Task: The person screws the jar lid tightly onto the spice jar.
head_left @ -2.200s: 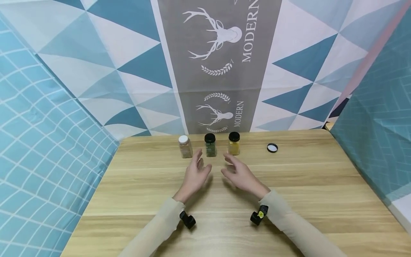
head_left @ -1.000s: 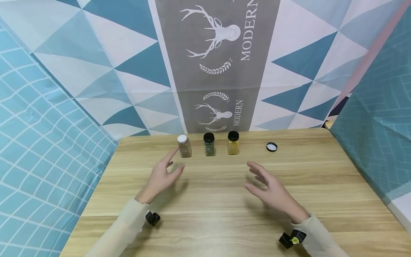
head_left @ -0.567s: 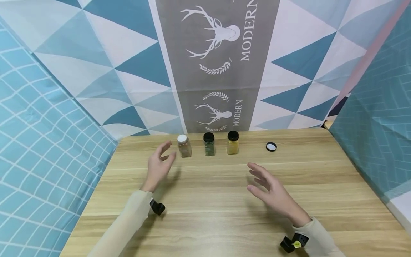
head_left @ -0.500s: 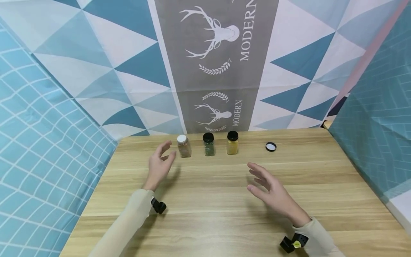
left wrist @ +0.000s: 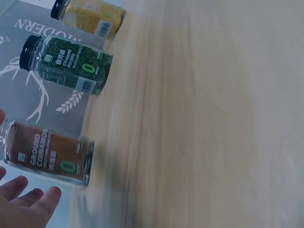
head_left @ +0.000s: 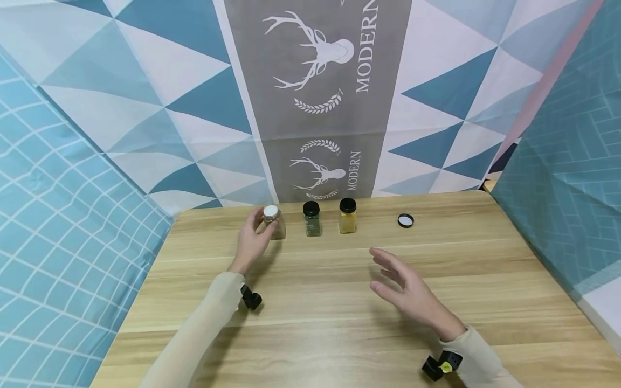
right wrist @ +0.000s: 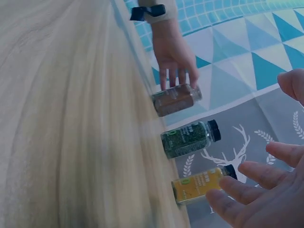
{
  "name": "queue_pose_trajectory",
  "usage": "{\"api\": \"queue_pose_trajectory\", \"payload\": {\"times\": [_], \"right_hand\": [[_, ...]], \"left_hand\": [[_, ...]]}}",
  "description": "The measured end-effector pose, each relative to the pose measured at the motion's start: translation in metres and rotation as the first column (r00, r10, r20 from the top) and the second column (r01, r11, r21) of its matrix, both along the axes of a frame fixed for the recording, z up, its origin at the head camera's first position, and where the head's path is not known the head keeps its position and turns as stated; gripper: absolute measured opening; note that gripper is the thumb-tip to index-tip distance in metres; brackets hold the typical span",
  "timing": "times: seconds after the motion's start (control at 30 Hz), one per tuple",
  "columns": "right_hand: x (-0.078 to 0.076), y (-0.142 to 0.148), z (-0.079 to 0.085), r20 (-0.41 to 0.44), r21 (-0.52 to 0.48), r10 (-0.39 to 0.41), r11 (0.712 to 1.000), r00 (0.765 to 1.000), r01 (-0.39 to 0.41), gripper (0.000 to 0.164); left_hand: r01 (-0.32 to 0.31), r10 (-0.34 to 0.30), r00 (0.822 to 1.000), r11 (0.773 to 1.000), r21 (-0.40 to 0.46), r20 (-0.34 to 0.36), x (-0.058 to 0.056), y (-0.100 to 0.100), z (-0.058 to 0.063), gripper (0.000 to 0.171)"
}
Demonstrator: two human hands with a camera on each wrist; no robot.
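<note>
A jar of ground cinnamon (head_left: 278, 230), white on top, stands upright at the back of the table. My left hand (head_left: 252, 241) is around its upper part, thumb in front and fingers on its left side. In the left wrist view the jar's neck lies between thumb and fingers, and the loosely bent fingers (left wrist: 47, 202) show a gap below the glass. To its right stand a black-capped jar of green chopped parsley (head_left: 312, 224) and a black-capped jar of yellow spice (head_left: 347, 220). My right hand (head_left: 407, 291) hovers over the table, fingers spread, holding nothing.
A round black lid (head_left: 405, 220), its white inside facing up, lies right of the jars. The wooden table (head_left: 310, 323) ends at the back against a patterned cloth (head_left: 335, 108). Blue tiled cloth (head_left: 58, 215) hangs on the left, teal cloth (head_left: 558, 188) on the right.
My left hand first drew away leftward from the middle, then moved right and forward around the cinnamon jar. My right hand drew back to the right and has since stayed put.
</note>
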State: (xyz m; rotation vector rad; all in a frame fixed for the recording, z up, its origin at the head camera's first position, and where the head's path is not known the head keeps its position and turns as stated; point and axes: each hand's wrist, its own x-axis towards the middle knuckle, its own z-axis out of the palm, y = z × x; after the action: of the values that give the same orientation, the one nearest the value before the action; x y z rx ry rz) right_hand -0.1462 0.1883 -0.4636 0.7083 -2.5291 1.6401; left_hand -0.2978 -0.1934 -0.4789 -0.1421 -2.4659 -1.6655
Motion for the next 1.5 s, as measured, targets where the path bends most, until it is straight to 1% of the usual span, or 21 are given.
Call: {"api": "queue_pose_trajectory", "payload": {"times": [0.27,0.4,0.6,0.73,0.87,0.97,1.13,1.37,1.5], "right_hand": [[-0.001,-0.005,-0.005,0.000,0.077,0.008,0.997,1.000,-0.008,0.067],[0.000,-0.007,-0.004,0.007,0.080,0.010,0.997,1.000,-0.010,0.068],[0.001,-0.009,-0.003,0.028,0.095,-0.001,0.995,1.000,-0.002,0.068],[0.001,-0.008,-0.004,0.018,0.093,0.001,0.996,1.000,-0.002,0.068],[0.001,-0.006,-0.005,0.043,0.086,-0.015,0.996,0.999,0.011,0.067],[0.001,-0.005,-0.003,0.061,0.083,-0.031,0.996,0.998,0.026,0.067],[-0.001,-0.003,-0.001,0.062,0.083,-0.037,0.996,0.997,0.032,0.067],[-0.003,-0.001,0.001,0.069,0.055,-0.038,0.998,0.997,0.035,0.066],[-0.005,0.001,0.001,0.060,0.046,-0.035,0.998,0.998,0.033,0.065]], "left_hand": [[-0.028,0.028,1.000,0.999,-0.023,0.000,-0.004,0.011,0.003,0.063],[-0.033,0.033,0.999,0.999,-0.029,0.007,-0.005,0.013,0.003,0.061],[-0.043,0.043,0.999,0.999,-0.028,-0.003,-0.005,0.012,0.002,0.053],[-0.045,0.045,0.999,0.999,-0.026,-0.001,-0.005,0.013,0.002,0.053],[-0.042,0.042,0.999,0.999,-0.025,-0.002,-0.004,0.015,0.003,0.051],[-0.036,0.036,0.999,0.999,-0.021,-0.002,-0.002,0.015,0.003,0.050],[-0.026,0.026,1.000,0.999,-0.023,0.013,0.006,0.015,0.003,0.049],[-0.016,0.017,0.999,1.000,-0.009,0.047,0.020,0.018,0.004,0.053],[-0.010,0.011,0.999,1.000,-0.012,0.050,0.029,0.022,0.002,0.055]]}}
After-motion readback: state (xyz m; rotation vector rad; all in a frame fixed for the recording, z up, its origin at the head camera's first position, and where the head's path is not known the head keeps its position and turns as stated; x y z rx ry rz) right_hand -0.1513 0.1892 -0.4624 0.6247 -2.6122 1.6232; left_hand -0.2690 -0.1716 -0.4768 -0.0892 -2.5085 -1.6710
